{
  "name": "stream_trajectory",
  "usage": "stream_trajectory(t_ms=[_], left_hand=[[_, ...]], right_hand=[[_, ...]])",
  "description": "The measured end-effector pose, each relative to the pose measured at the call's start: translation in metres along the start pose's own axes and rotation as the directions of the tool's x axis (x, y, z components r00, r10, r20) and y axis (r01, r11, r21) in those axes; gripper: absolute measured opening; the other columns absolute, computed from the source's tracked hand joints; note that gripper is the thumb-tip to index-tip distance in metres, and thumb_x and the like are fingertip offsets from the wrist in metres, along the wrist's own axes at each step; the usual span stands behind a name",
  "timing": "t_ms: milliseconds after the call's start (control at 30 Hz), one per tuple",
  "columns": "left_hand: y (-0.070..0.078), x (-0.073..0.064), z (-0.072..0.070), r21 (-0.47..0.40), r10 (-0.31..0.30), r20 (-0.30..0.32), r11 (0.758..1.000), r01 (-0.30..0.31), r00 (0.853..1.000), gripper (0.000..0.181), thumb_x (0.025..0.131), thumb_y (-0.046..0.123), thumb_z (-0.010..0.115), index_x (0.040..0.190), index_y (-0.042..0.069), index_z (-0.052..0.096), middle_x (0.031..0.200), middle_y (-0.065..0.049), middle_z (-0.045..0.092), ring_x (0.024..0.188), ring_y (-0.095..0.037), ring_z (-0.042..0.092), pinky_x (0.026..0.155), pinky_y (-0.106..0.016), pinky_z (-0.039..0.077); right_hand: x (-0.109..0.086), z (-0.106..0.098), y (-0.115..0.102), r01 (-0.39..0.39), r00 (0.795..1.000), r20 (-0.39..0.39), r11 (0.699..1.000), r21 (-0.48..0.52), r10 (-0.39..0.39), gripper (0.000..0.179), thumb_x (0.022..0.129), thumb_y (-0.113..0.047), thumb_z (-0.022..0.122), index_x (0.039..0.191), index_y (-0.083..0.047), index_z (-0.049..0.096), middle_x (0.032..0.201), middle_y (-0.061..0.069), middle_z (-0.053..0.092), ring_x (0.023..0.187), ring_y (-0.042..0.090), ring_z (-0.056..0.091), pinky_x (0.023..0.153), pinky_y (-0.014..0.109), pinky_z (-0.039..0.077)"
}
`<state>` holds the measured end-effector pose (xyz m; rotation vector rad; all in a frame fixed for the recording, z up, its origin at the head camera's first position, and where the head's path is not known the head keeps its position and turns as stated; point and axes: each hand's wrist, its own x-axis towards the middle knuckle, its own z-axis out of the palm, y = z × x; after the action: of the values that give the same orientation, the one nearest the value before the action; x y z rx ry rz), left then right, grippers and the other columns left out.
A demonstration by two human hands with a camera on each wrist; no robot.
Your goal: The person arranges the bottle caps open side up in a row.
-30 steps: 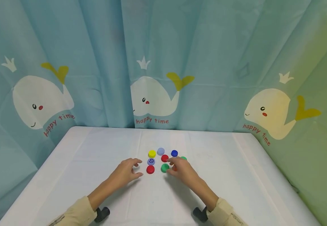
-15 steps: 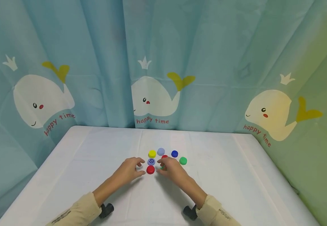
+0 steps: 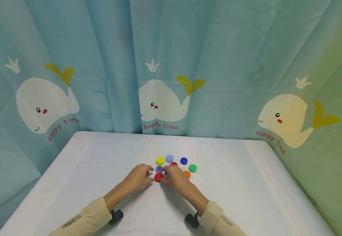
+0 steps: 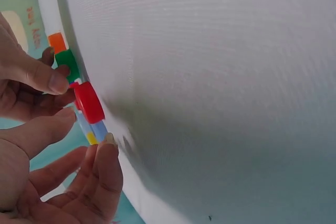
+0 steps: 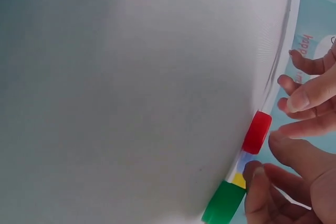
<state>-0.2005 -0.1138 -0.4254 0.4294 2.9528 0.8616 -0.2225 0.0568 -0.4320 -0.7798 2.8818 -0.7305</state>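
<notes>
A red bottle cap (image 3: 158, 177) lies at the front of a loose group of coloured caps on the white table (image 3: 100, 164). My left hand (image 3: 140, 175) is just left of it, fingers loosely bent and holding nothing. From the other side, my right hand (image 3: 175, 177) reaches with its thumb tip right at the red cap's edge. Behind that cap sits a purple cap with a ring mark (image 3: 159, 169), between the fingertips of both hands. My right hand hides a green cap (image 4: 67, 65) in the head view and partly covers a second red cap (image 3: 174, 163).
Further back are a yellow cap (image 3: 160, 161), a pale lilac cap (image 3: 169, 158) and a dark blue cap (image 3: 184, 161). A green cap (image 3: 192, 168) and an orange cap (image 3: 187, 174) lie right of my right hand. A whale-print curtain (image 3: 232, 65) hangs behind the table.
My right hand has moved left, from over the green and orange caps to the front red cap. My left hand has edged right towards it. The caps stay where they were.
</notes>
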Motion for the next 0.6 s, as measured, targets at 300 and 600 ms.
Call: stream_trajectory(t_ms=[300,600], left_hand=[[-0.0015,0.0029,0.0055,-0.031,0.028,-0.005,0.999,-0.028,1.000,0.023,0.075,0.006,0.077,0.095,-0.003,0.068,0.065,0.002,0.047,0.062,-0.012,0.043,0.057,-0.024,0.040],[0.0004,0.0025,0.0056,-0.043,0.032,0.029,0.999,-0.031,0.999,0.015,0.076,0.005,0.077,0.089,-0.001,0.071,0.061,0.003,0.051,0.058,-0.011,0.045,0.054,-0.022,0.041]], right_hand=[[0.0006,0.0045,-0.0050,0.017,1.000,-0.007,0.996,-0.083,-0.017,0.028,0.073,-0.014,0.082,0.097,-0.005,0.070,0.077,0.001,0.064,0.070,0.011,0.058,0.066,0.017,0.049],[-0.0004,0.0034,-0.0052,0.034,0.999,-0.013,0.996,-0.077,-0.035,0.025,0.073,-0.013,0.082,0.093,-0.006,0.069,0.077,0.000,0.063,0.070,0.010,0.058,0.066,0.017,0.048]])
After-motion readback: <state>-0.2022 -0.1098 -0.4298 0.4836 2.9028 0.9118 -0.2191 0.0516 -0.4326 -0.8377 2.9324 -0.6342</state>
